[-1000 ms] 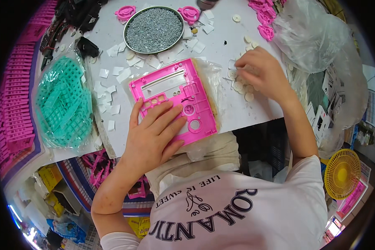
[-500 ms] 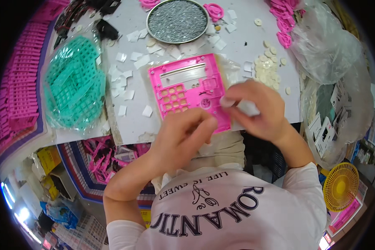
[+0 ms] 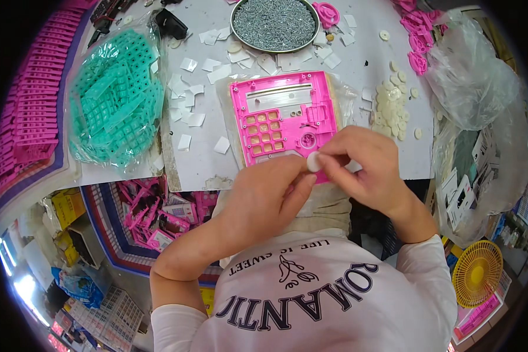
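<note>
Between the fingertips of both hands is a small round white disc [image 3: 314,162], held over the lower right part of a pink plastic housing [image 3: 240,94]. My right hand [image 3: 366,167] pinches the disc between thumb and fingers. My left hand [image 3: 270,188] is closed, its fingertips meeting the disc's left edge. The housing lies on a pad, with rows of square key holes, a long window at its far side and a round grille near my right fingers. A small white piece shows behind the right hand's fingers; what it is, I cannot tell.
A round tin of small metal screws [image 3: 274,26] stands beyond the housing. White discs [image 3: 391,105] are piled to the right, white paper squares [image 3: 196,119] scattered left. A bag of green keypads [image 3: 114,100] lies at left; a basket of pink parts [image 3: 117,255] stands below.
My hands have come together, and the white disc is now between both sets of fingertips. The whole view has shifted slightly, while the housing stays on its pad.
</note>
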Motion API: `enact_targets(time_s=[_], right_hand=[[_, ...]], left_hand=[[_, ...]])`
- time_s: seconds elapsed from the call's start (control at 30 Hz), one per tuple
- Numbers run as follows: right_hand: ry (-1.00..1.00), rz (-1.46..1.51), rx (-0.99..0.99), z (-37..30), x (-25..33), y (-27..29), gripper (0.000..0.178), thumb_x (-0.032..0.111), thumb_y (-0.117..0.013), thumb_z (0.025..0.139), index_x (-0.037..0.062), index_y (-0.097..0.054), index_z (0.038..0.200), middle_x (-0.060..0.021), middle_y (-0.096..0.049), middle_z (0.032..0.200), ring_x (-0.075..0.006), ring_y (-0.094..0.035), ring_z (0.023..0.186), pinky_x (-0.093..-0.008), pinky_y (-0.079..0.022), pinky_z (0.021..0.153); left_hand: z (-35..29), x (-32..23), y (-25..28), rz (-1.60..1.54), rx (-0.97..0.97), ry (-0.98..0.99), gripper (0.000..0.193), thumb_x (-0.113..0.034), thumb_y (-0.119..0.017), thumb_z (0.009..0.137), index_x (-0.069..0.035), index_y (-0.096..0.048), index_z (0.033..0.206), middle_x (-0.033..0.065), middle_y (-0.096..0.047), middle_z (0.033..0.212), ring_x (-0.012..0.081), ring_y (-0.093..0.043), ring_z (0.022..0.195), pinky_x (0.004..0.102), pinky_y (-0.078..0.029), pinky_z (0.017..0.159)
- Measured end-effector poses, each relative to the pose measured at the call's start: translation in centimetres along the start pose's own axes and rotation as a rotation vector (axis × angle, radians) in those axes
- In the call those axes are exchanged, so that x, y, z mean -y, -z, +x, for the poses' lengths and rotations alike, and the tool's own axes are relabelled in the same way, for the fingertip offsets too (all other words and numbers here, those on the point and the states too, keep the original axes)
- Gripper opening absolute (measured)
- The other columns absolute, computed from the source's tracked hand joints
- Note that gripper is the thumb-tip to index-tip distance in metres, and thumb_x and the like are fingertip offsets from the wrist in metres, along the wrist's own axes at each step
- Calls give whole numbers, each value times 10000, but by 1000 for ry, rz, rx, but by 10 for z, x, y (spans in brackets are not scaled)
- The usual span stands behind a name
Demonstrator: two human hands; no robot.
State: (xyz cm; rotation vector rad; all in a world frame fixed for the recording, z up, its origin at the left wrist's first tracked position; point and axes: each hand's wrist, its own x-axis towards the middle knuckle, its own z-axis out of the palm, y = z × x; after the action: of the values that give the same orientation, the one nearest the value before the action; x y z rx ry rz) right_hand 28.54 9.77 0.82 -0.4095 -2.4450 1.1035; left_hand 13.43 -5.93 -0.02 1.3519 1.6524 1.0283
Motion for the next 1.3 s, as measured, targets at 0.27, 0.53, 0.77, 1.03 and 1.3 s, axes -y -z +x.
enact_targets(time_s=[0.27,0.53,0.77,1.03,1.3], right_hand=[[10,-328,50,13,-17,-12,134,116,-743,801,65,-623,831,-73,-626,763,-272,-638,716,-397,-508,589],[-19,-440,162,20,-10,-16,145,121,-736,797,68,-611,846,-77,-617,757,-287,-639,729,-422,-506,600],[-107,-400,154,20,-9,-22,201,120,-717,797,37,-574,912,-122,-622,765,-337,-639,733,-458,-504,619],[-223,-350,205,21,-2,-15,233,125,-735,810,22,-564,931,-121,-627,758,-312,-640,690,-422,-498,611],[42,141,-677,80,-49,68,391,188,-779,867,23,-632,1190,1,-581,833,-65,-540,758,-244,-434,654]], left_hand=[[8,21,3,565,-169,-228,598,-195,-761,816,-34,-551,1352,133,-611,1222,342,-532,1194,472,-343,1019],[6,24,0,557,-200,-210,632,-202,-769,807,-41,-542,1374,121,-611,1214,328,-534,1196,472,-340,1013],[14,15,13,532,-143,-212,593,-200,-759,820,-48,-557,1356,130,-625,1186,333,-566,1154,472,-394,985],[133,33,66,604,-372,-336,160,-177,-693,882,-76,-689,1007,76,-680,889,274,-662,841,431,-501,762],[185,61,78,949,-181,-199,137,-173,-634,856,-60,-710,842,157,-697,843,370,-670,871,520,-495,802]])
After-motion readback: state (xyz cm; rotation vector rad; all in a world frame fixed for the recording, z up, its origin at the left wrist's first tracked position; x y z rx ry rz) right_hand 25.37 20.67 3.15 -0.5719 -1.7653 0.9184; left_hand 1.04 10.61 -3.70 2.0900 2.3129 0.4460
